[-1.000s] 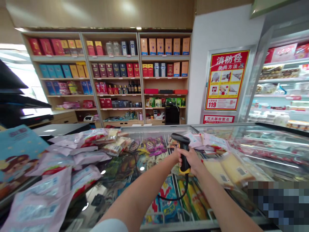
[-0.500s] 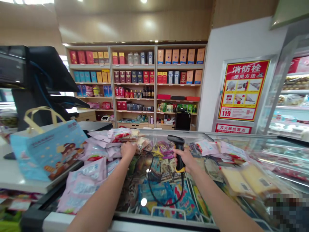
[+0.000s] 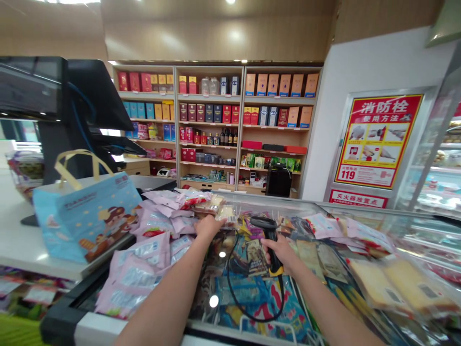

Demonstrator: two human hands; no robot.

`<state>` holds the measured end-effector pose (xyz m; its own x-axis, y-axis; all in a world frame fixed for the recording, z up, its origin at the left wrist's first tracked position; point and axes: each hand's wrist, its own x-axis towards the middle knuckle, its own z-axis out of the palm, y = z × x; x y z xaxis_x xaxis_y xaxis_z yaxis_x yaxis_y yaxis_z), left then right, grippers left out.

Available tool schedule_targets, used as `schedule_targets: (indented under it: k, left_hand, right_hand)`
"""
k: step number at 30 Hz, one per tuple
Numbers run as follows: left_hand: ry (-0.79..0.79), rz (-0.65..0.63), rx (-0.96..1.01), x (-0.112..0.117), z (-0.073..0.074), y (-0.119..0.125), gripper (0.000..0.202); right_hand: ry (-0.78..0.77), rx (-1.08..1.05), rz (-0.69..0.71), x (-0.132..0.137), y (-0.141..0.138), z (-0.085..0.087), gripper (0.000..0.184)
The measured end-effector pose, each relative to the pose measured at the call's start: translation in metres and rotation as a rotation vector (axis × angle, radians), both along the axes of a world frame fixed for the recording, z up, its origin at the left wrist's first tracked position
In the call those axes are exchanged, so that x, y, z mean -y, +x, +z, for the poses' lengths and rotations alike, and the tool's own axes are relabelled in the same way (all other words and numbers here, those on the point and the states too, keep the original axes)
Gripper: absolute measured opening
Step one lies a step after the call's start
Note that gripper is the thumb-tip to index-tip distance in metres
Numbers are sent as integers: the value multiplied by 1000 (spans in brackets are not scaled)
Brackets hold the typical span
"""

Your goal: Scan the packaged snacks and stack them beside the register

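My right hand [image 3: 279,252] grips the handle of a black and yellow barcode scanner [image 3: 272,240], its head upright above the glass-topped freezer [image 3: 223,300]. A black cable loops down from the scanner. At the far side of the freezer, my left hand [image 3: 210,227] is closed at the edge of a small clear food packet [image 3: 228,213] with a barcode label. Its fingertips are partly hidden. Left of this hand lies a heap of pale pink snack bags [image 3: 154,221], with more pink bags [image 3: 133,276] nearer me.
A blue paper bag [image 3: 86,216] stands on the white counter at left, beside a black checkout terminal [image 3: 82,96]. Further pink bags [image 3: 349,230] and packs of sliced bread [image 3: 399,283] lie on the right. Shelves of boxes [image 3: 212,113] stand behind.
The view has swung slightly left. My left hand has shifted a little right towards the clear packet, fingers reaching its edge. The scanner stays in my right hand, slightly lower.
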<state>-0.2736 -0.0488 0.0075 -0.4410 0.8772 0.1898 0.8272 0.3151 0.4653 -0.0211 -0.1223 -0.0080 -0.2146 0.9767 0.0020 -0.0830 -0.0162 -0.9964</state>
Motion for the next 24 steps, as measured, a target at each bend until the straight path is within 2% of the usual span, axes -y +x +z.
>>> schedule_targets:
  k: [4,8,13,17,18,20,22,24]
  left_hand:
    - [71,14,220,-12,-1,-4,45]
    - [83,-51,488,-20,2,-10,26]
    - [-26,-219,919,-5,8,2,14]
    - [-131,-419,1145,10,8,22,18]
    - [-87,-469,1195,11,8,27,18]
    - [100,-524,1305,13,7,34,20]
    - [339,-506,1414,11,5,38,23]
    - [483,-422,1508,9,2,39,23]
  right_hand:
    - [1,5,-5,1,0,1,32]
    - [-2,-18,-35,1,-1,0,32]
    - [-29,-46,-58,-3,-2,-3,33]
    - [-29,-80,-66,-2,-2,0,34]
    - [-20,-99,-68,-1,-1,2,34]
    - [9,-121,-60,2,-1,5,34]
    - [36,-116,-42,5,-1,7,34]
    - [48,-100,-44,7,-2,7,35]
